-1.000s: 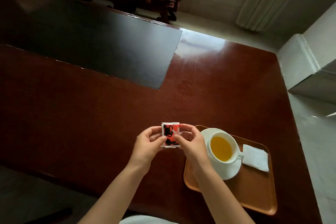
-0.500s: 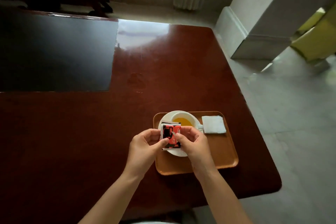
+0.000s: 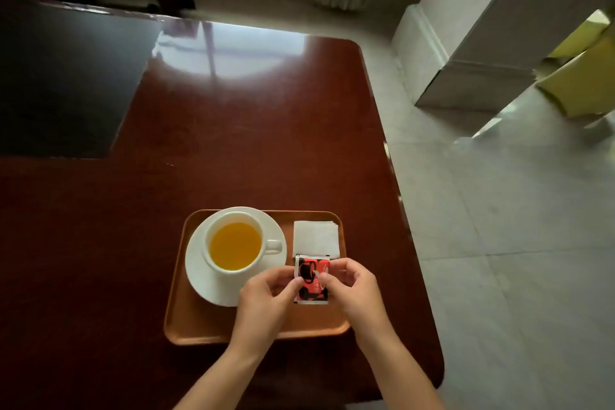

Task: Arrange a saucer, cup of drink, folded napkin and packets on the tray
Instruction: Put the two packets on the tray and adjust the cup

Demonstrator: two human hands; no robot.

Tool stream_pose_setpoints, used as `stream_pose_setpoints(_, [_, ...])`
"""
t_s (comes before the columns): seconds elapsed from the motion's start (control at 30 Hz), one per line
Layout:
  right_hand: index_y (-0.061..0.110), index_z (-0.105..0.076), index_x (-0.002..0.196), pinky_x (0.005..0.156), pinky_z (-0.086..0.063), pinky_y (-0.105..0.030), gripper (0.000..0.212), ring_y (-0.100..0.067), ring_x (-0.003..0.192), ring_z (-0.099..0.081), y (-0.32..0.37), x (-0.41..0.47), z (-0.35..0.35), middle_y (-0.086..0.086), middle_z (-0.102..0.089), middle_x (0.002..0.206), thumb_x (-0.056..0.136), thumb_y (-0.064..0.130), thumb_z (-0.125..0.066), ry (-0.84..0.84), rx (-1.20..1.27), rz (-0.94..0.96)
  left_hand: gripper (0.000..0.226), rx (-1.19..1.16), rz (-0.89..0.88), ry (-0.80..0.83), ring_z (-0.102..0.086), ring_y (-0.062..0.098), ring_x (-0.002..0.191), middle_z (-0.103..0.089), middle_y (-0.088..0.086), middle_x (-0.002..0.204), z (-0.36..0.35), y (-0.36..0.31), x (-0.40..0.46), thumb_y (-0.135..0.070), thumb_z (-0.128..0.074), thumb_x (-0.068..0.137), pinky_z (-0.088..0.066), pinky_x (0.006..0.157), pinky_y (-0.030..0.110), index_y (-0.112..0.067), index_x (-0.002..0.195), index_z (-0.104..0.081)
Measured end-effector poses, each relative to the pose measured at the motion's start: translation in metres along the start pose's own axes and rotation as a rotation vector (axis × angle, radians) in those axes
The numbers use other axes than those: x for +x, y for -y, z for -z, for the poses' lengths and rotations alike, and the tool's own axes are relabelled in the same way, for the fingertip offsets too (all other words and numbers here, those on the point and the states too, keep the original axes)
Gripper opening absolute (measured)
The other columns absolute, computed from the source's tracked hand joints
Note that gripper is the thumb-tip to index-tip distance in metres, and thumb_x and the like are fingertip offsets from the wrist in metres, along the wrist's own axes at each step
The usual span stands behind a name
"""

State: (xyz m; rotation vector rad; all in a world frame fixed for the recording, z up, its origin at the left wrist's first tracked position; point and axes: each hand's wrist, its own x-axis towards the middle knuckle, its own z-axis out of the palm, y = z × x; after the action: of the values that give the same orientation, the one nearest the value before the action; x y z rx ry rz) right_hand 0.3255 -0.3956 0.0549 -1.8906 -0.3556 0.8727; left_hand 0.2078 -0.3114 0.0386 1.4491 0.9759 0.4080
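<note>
Support: glossy reddish-brown wooden table (image 3: 233, 150), rounded corners, window glare at far edge. A dark rectangular panel (image 3: 63, 83) occupies its far-left area. An orange-brown tray (image 3: 186, 323) sits directly on the table, near edge, toward the right side.

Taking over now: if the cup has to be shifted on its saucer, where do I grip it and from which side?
Grip the cup by its handle, coming from the right, the napkin side. The handle sticks out that way, clear over the saucer. The cup looks nearly full of yellow drink, so keep it level. Both hands now hold the packet just in front of that approach.
</note>
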Motion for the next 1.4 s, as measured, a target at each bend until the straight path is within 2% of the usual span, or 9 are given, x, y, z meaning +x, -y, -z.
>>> stream_pose_setpoints(0.23, [0.021, -0.065, 0.081, 0.059, -0.047, -0.009, 0.008, -0.001, 0.074, -0.063, -0.038, 0.038, 0.019, 0.009, -0.067, 0.078, 0.08, 0.014, -0.069, 0.142, -0.25, -0.031, 0.014, 0.159, 0.128, -0.23, -0.065, -0.007, 0.075, -0.072, -0.012, 0.079, -0.044, 0.023, 0.001, -0.017, -0.073, 0.078, -0.047, 0.064, 0.003, -0.018, 0.092, -0.075])
stream_pose_setpoints(0.43, [0.02, -0.065, 0.084, 0.063, -0.048, -0.02, 0.005, -0.01, 0.077, -0.063, -0.063, 0.044, 0.01, 0.005, -0.068, 0.083, 0.08, 0.023, -0.067, 0.099, -0.553, 0.036, 0.013, 0.406, 0.081, -0.228, -0.064, -0.007, 0.07, -0.068, -0.018, 0.077, -0.055, 0.043, -0.002, -0.018, -0.073, 0.078, -0.047, 0.063, 0.003, -0.019, 0.091, -0.075])
stream_pose_setpoints(0.5, [0.019, -0.065, 0.088, 0.067, -0.053, -0.029, 0.011, -0.014, 0.081, -0.064, -0.069, 0.041, 0.005, 0.003, -0.069, 0.088, 0.082, 0.027, -0.066, 0.071, -0.642, 0.102, 0.013, 0.493, 0.038, -0.225, -0.063, -0.002, 0.072, -0.067, -0.013, 0.079, -0.054, 0.05, -0.002, -0.019, -0.073, 0.078, -0.051, 0.065, 0.008, -0.018, 0.091, -0.073])
stream_pose_setpoints(0.6, [0.019, -0.062, 0.084, 0.062, -0.05, -0.029, 0.015, -0.016, 0.076, -0.064, -0.072, 0.038, 0.0, 0.003, -0.069, 0.083, 0.082, 0.033, -0.066, 0.023, -0.755, 0.2, 0.015, 0.6, -0.019, -0.221, -0.063, 0.007, 0.075, -0.07, -0.003, 0.083, -0.052, 0.055, 0.001, -0.019, -0.072, 0.08, -0.056, 0.069, 0.026, -0.014, 0.093, -0.071])
stream_pose_setpoints(0.67, [0.018, -0.061, 0.081, 0.06, -0.05, -0.029, 0.017, -0.016, 0.072, -0.065, -0.073, 0.038, -0.001, 0.003, -0.069, 0.078, 0.082, 0.034, -0.066, 0.005, -0.788, 0.24, 0.014, 0.667, -0.066, -0.213, -0.063, 0.01, 0.073, -0.069, 0.0, 0.083, -0.052, 0.056, 0.001, -0.017, -0.072, 0.079, -0.056, 0.066, 0.026, -0.012, 0.091, -0.069])
stream_pose_setpoints(0.93, [0.018, -0.061, 0.08, 0.054, -0.046, -0.026, 0.019, -0.013, 0.063, -0.061, -0.076, 0.033, -0.002, 0.005, -0.066, 0.069, 0.078, 0.034, -0.071, -0.034, -0.738, 0.278, 0.016, 0.748, -0.127, -0.18, -0.056, 0.01, 0.065, -0.061, 0.001, 0.077, -0.053, 0.059, 0.002, -0.015, -0.075, 0.075, -0.047, 0.056, 0.017, -0.012, 0.082, -0.061])
stream_pose_setpoints(1.1, [0.017, -0.062, 0.092, 0.058, -0.049, -0.025, 0.021, -0.011, 0.068, -0.061, -0.075, 0.032, 0.002, 0.004, -0.065, 0.076, 0.079, 0.03, -0.072, -0.033, -0.654, 0.261, 0.028, 0.671, -0.163, -0.168, -0.057, 0.004, 0.079, -0.064, 0.001, 0.091, -0.053, 0.062, -0.005, -0.018, -0.072, 0.077, -0.046, 0.07, 0.011, -0.011, 0.103, -0.062])
stream_pose_setpoints(1.27, [0.017, -0.058, 0.102, 0.06, -0.041, -0.017, 0.035, -0.012, 0.079, -0.061, -0.076, 0.03, -0.003, 0.001, -0.064, 0.088, 0.075, 0.033, -0.074, -0.006, -0.733, 0.266, 0.034, 0.694, -0.201, -0.096, -0.063, 0.014, 0.099, -0.068, 0.006, 0.106, -0.049, 0.069, -0.019, -0.016, -0.064, 0.082, -0.048, 0.088, 0.021, -0.007, 0.115, -0.062])
stream_pose_setpoints(1.4, [0.016, -0.059, 0.109, 0.067, -0.049, -0.021, 0.04, -0.013, 0.083, -0.061, -0.078, 0.031, -0.003, 0.001, -0.064, 0.092, 0.075, 0.026, -0.075, 0.002, -0.638, 0.225, 0.039, 0.766, -0.249, -0.054, -0.063, 0.017, 0.102, -0.068, 0.008, 0.109, -0.044, 0.071, -0.023, -0.009, -0.068, 0.08, -0.048, 0.088, 0.022, -0.006, 0.118, -0.062])
